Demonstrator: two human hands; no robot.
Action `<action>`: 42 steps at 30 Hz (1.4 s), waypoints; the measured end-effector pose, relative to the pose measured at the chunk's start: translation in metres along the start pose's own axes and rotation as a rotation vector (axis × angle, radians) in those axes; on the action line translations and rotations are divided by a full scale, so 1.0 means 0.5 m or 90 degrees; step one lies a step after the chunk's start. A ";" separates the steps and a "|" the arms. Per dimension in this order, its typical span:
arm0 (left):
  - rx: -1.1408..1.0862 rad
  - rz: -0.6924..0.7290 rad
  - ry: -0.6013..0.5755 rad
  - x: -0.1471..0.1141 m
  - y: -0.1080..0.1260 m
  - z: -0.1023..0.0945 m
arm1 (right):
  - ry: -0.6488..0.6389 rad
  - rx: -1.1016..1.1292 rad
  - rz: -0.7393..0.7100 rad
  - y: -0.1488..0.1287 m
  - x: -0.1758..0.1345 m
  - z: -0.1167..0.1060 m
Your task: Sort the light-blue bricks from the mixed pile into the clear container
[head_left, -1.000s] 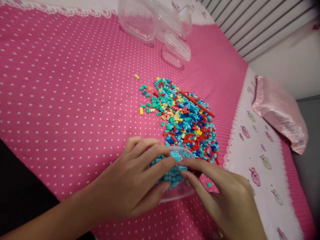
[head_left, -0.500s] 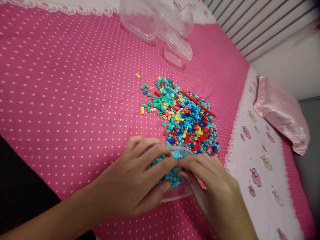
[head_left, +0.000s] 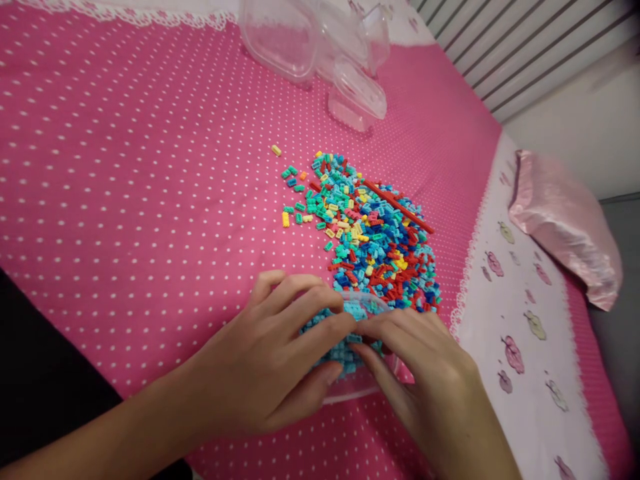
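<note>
Pink dotted cloth [head_left: 165,200] under everything, with something black [head_left: 40,380] past its near left edge. Going across: the left hand [head_left: 280,353] comes in from that near edge, fingers loosely curved over a clear tub [head_left: 357,395], thumb apart from them; can't tell if the fingertips grip anything. Clear containers [head_left: 357,110] are bunched up toward the far edge. Nearer sit a few loose bricks [head_left: 285,219], mostly green and yellow. The tub is close to the near edge with light-blue bricks [head_left: 345,363] inside, and just beyond it is a mixed brick pile [head_left: 375,247] with a long red rod [head_left: 397,207] on top. Right hand [head_left: 435,367] is at the tub's right side, thumb and forefinger almost meeting over the light-blue bricks; whether they're pinching one, I can't make out. White lace-edged strip [head_left: 525,393] along the right edge, then a shiny pink pillow [head_left: 565,227].
</note>
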State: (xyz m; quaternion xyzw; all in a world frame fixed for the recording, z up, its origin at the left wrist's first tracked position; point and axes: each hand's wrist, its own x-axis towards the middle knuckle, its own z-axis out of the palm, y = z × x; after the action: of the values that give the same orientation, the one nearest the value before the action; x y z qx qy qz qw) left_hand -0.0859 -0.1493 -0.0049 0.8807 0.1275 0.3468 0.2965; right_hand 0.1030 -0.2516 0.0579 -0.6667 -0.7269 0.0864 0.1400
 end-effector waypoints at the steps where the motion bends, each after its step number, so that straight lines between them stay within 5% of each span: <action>1: 0.000 -0.001 0.000 0.000 0.000 0.000 | 0.007 -0.001 0.004 -0.001 -0.001 -0.001; 12: 0.005 0.001 0.005 -0.002 -0.003 0.001 | 0.082 0.011 0.004 -0.013 0.004 -0.029; 31: -0.061 0.037 0.117 -0.001 0.003 0.000 | 0.019 0.031 -0.092 -0.040 0.019 -0.011; 42: -0.033 0.052 0.115 -0.008 0.000 -0.003 | 0.005 0.071 -0.050 -0.036 0.008 -0.014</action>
State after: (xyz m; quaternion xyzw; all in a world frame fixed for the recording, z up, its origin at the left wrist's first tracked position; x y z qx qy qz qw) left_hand -0.0897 -0.1504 -0.0059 0.8424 0.1088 0.4395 0.2923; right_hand 0.0879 -0.2499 0.0706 -0.6293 -0.7459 0.1189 0.1830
